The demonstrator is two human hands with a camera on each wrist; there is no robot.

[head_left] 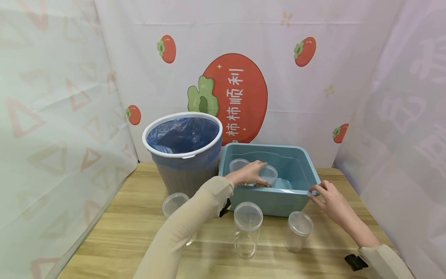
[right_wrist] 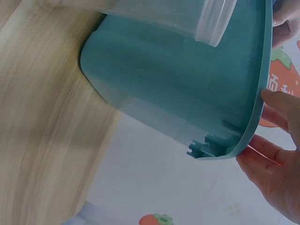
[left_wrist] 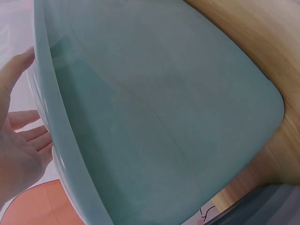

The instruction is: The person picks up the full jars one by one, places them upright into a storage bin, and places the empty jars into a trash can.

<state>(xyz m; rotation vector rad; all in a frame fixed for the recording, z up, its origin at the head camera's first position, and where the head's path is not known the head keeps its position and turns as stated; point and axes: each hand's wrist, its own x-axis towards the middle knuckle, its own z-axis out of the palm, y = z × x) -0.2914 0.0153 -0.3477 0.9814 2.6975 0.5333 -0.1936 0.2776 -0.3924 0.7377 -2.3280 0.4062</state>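
My left hand [head_left: 250, 173] reaches over the near wall of a teal plastic bin [head_left: 275, 201]. Its thumb and fingers are spread beside the lid of a clear jar [head_left: 269, 174] inside; some brown bits show low by the jar. A second lidded jar [head_left: 239, 164] stands to the left in the bin, partly behind the hand. From the left wrist, the fingers [left_wrist: 33, 136] look extended past the rim, which hides most of the jar. At the bin's near right corner, my right hand [head_left: 329, 199] pinches the rim, thumb on one side and fingers [right_wrist: 265, 152] on the other.
Three clear lidded jars stand in front of the bin: a left one [head_left: 175, 203] partly behind my left sleeve, a middle one [head_left: 248, 228] and a right one [head_left: 299, 230]. A grey trash can [head_left: 186, 174] with a blue liner adjoins the bin's left side on the wooden table [head_left: 115, 224].
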